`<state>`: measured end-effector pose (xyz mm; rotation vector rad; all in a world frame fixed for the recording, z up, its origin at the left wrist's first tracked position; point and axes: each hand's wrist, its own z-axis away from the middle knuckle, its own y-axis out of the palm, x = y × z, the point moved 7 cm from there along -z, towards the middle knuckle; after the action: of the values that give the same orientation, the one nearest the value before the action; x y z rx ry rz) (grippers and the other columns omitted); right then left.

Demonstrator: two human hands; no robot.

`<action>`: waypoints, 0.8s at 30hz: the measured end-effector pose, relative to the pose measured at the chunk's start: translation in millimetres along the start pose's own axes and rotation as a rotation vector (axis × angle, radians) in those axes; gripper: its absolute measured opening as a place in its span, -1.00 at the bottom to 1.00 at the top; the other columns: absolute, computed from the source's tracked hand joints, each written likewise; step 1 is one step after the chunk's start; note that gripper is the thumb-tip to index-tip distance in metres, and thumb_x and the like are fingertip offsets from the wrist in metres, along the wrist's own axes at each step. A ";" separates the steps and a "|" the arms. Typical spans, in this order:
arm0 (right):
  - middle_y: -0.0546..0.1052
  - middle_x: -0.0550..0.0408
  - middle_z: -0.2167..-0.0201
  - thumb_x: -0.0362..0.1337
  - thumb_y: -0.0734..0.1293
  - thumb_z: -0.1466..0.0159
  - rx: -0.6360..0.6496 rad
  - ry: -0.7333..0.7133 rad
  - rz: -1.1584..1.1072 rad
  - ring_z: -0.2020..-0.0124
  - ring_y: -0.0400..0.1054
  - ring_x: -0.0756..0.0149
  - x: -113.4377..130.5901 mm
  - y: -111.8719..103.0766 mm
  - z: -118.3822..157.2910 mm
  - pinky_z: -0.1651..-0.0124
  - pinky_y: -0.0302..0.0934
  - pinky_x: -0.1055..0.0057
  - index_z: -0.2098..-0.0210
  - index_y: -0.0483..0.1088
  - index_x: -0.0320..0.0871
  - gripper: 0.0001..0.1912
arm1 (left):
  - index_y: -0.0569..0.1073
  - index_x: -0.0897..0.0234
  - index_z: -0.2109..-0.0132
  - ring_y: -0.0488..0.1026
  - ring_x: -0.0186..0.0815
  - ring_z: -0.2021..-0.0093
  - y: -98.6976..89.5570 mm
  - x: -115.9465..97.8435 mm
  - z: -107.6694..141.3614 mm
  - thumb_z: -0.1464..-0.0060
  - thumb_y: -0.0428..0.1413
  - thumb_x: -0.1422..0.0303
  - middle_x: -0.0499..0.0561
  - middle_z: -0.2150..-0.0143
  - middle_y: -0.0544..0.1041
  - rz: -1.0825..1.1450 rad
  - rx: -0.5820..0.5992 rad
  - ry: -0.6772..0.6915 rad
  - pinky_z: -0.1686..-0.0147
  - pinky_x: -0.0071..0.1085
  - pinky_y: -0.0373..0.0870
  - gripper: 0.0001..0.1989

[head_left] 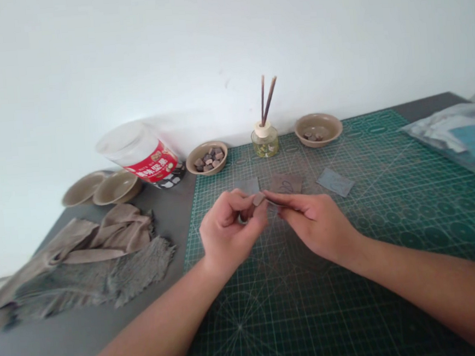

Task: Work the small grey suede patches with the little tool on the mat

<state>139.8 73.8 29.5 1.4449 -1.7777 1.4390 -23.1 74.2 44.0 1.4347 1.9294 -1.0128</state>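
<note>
Left hand [232,219], head view: pinches a small brown block [258,199] between thumb and forefinger, above the green cutting mat [249,325].
Right hand [321,221]: grips a thin sheet [274,202], its edge at the block; whether they touch, cannot tell.
Cutting mat: bears a pen-marked brown sheet [286,183] behind the hands.
Reed diffuser [265,144]: stands between a bowl of blocks [206,173] and a bowl with few pieces [324,125].

matt stone-like block [259,199], rough frayed cloth [141,270], smooth glass bottle [265,148], glossy plastic bag [434,124]
</note>
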 end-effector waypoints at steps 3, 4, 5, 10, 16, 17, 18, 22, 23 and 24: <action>0.57 0.16 -0.10 -0.42 0.27 -0.37 -0.078 -0.039 0.019 -0.08 0.52 0.21 2.4 -9.1 -1.7 -0.15 0.45 0.26 -0.18 0.46 0.00 -0.57 | 0.26 0.22 0.42 0.19 -0.45 0.54 -3.0 0.9 -1.8 -0.10 0.27 0.41 -0.18 0.57 0.23 -0.036 -0.030 0.012 0.48 -0.44 0.20 -0.69; 0.55 0.16 -0.13 -0.44 0.26 -0.37 -0.106 -0.080 0.038 -0.11 0.50 0.22 6.5 -12.5 -1.4 -0.19 0.42 0.26 -0.20 0.44 -0.01 -0.55 | 0.27 0.22 0.42 0.16 -0.46 0.55 -3.0 2.5 -2.0 -0.09 0.27 0.41 -0.19 0.58 0.22 -0.052 -0.026 0.004 0.49 -0.45 0.18 -0.70; 0.53 0.15 -0.15 -0.45 0.24 -0.38 -0.119 -0.133 0.061 -0.14 0.48 0.24 11.8 -14.7 -0.8 -0.23 0.38 0.27 -0.22 0.42 -0.02 -0.53 | 0.28 0.23 0.42 0.15 -0.46 0.55 -2.7 4.4 -1.9 -0.09 0.28 0.40 -0.19 0.58 0.21 -0.064 -0.016 -0.008 0.50 -0.45 0.16 -0.71; 0.44 0.11 -0.25 -0.49 0.21 -0.37 -0.043 -0.399 0.168 -0.22 0.40 0.26 35.6 -9.3 6.7 -0.27 0.36 0.26 -0.31 0.31 -0.02 -0.45 | 0.28 0.23 0.44 0.15 -0.46 0.56 2.0 9.5 1.9 -0.06 0.26 0.39 -0.18 0.58 0.24 -0.099 0.068 -0.050 0.54 -0.46 0.10 -0.72; 0.47 0.01 -0.22 -0.49 0.21 -0.38 -0.053 -0.395 0.229 -0.19 0.43 0.27 36.5 -7.8 9.4 -0.25 0.37 0.30 -0.31 0.31 -0.11 -0.47 | 0.27 0.21 0.42 0.18 -0.46 0.56 2.8 5.3 5.2 -0.08 0.24 0.42 -0.18 0.57 0.25 -0.068 0.081 -0.023 0.53 -0.45 0.12 -0.73; 0.47 0.00 -0.22 -0.49 0.21 -0.38 -0.053 -0.415 0.227 -0.20 0.42 0.26 38.0 -7.9 10.0 -0.25 0.37 0.30 -0.31 0.31 -0.13 -0.47 | 0.25 0.21 0.43 0.18 -0.46 0.56 2.9 5.0 5.1 -0.08 0.24 0.43 -0.18 0.57 0.26 -0.071 0.084 -0.019 0.53 -0.45 0.11 -0.72; 0.47 -0.01 -0.22 -0.49 0.21 -0.38 -0.054 -0.428 0.228 -0.20 0.42 0.26 39.0 -8.2 10.3 -0.25 0.37 0.29 -0.30 0.32 -0.14 -0.47 | 0.24 0.21 0.43 0.18 -0.46 0.56 2.4 4.8 4.9 -0.08 0.24 0.42 -0.17 0.57 0.26 -0.075 0.081 -0.017 0.53 -0.45 0.11 -0.71; 0.46 0.05 -0.23 -0.49 0.21 -0.38 -0.055 -0.435 0.269 -0.19 0.43 0.26 40.2 -9.4 9.5 -0.23 0.39 0.29 -0.33 0.29 -0.06 -0.45 | 0.29 0.21 0.41 0.21 -0.44 0.55 0.3 4.3 4.0 -0.07 0.25 0.41 -0.17 0.57 0.28 -0.064 0.061 -0.027 0.52 -0.44 0.14 -0.75; 0.44 0.07 -0.24 -0.48 0.22 -0.37 -0.046 -0.446 0.269 -0.20 0.42 0.25 41.4 -8.9 9.8 -0.23 0.38 0.28 -0.33 0.28 -0.05 -0.44 | 0.28 0.21 0.42 0.22 -0.44 0.55 0.5 3.6 4.0 -0.06 0.25 0.42 -0.17 0.57 0.28 -0.059 0.064 -0.027 0.52 -0.44 0.15 -0.74; 0.43 0.08 -0.25 -0.48 0.22 -0.37 -0.038 -0.456 0.257 -0.21 0.41 0.25 42.8 -8.4 10.3 -0.24 0.38 0.28 -0.33 0.28 -0.04 -0.44 | 0.26 0.21 0.43 0.22 -0.44 0.55 0.7 2.6 4.2 -0.05 0.25 0.44 -0.17 0.56 0.28 -0.055 0.066 -0.022 0.52 -0.44 0.15 -0.72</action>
<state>134.6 46.3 64.5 1.6725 -2.3259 1.2478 -23.3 72.4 39.4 1.4068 1.9462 -1.1222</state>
